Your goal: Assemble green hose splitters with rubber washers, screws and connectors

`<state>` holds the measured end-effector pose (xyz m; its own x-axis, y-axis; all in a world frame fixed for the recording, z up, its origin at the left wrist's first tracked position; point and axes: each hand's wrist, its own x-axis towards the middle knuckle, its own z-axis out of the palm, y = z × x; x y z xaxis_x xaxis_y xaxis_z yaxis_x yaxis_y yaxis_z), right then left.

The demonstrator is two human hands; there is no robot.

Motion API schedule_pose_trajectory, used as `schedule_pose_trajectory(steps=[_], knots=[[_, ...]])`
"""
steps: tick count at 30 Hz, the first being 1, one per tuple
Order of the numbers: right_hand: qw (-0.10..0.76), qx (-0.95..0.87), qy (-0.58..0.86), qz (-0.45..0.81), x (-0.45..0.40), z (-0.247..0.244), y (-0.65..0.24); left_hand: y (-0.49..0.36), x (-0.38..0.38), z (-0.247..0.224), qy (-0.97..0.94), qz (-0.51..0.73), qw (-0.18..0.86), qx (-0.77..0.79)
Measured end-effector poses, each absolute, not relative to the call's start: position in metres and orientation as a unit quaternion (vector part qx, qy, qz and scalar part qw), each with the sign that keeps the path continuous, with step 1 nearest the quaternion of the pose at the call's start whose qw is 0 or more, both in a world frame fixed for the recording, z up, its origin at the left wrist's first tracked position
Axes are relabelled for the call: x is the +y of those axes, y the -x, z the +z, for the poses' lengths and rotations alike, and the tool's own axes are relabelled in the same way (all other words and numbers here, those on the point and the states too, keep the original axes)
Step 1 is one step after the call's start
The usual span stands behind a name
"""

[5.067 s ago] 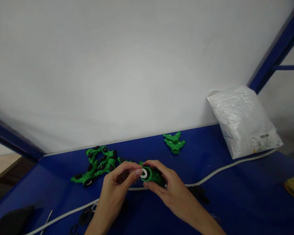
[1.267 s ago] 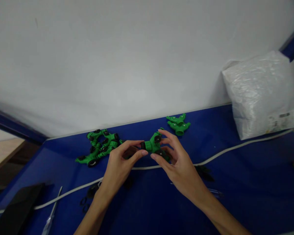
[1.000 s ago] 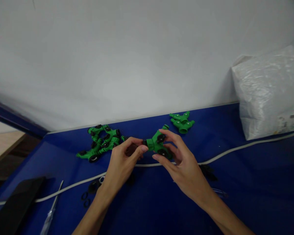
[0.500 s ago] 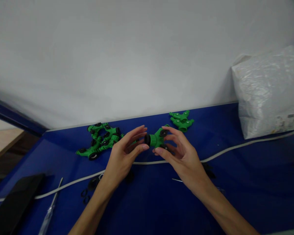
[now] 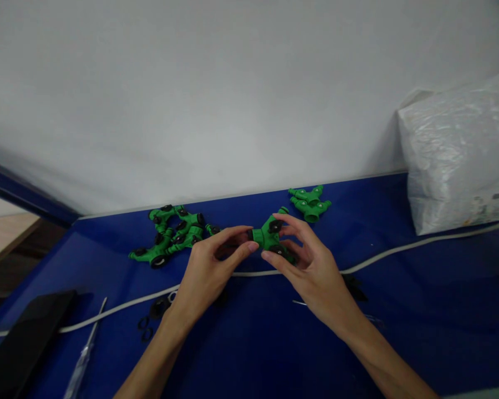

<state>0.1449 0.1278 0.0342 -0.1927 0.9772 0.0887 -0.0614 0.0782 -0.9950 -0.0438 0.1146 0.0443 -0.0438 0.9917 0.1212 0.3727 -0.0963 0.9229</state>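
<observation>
Between my hands, above the blue table, is a green Y-shaped hose splitter [image 5: 266, 235] with black valve knobs and a black collar at its left end. My right hand [image 5: 303, 252] grips its forked side, thumb below and fingers above. The thumb and fingers of my left hand [image 5: 218, 252] close round the collar end, partly hiding the collar. Several green splitters with black fittings [image 5: 170, 235] lie in a group left of my left hand. Behind my right hand sit plain green splitter bodies [image 5: 311, 204] without black parts.
A white cable [image 5: 378, 256] runs across the blue table [image 5: 249, 343]. Black rings [image 5: 145, 329] and a screwdriver [image 5: 84, 354] lie at the left, near a black flat object [image 5: 31, 338]. A plastic-wrapped white package [image 5: 457, 160] stands at the right against the wall [image 5: 233, 100].
My left fingers, which were spread beside the splitter's black collar, have closed round it. The splitter has tilted slightly in my right hand.
</observation>
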Motion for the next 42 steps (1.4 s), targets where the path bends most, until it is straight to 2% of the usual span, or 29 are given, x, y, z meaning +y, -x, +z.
schedule_pose_trajectory(steps=[5,14,18,23,29,37,42], knots=[[0.483,-0.515,0.407,0.580,0.132,0.035,-0.147,0.046,0.115,0.043,-0.608,0.452,0.344,0.554],[0.466,-0.388,0.319,0.728,0.129,0.042,-0.147,0.026,0.110,0.036,-0.496,0.466,0.555,0.478],[0.408,-0.430,0.296,0.749,0.126,0.039,-0.145,0.016,0.106,0.032,-0.433,0.487,0.628,0.425],[0.380,-0.611,0.363,0.592,0.123,0.034,-0.144,0.018,0.111,0.032,-0.369,0.556,0.573,0.476],[0.443,-0.687,0.392,0.423,0.123,0.032,-0.146,0.025,0.114,0.035,-0.392,0.553,0.505,0.535],[0.467,-0.691,0.391,0.389,0.122,0.027,-0.146,0.022,0.108,0.045,-0.454,0.549,0.499,0.493],[0.518,-0.728,0.358,0.271,0.125,0.024,-0.147,0.027,0.110,0.041,-0.409,0.585,0.529,0.459]])
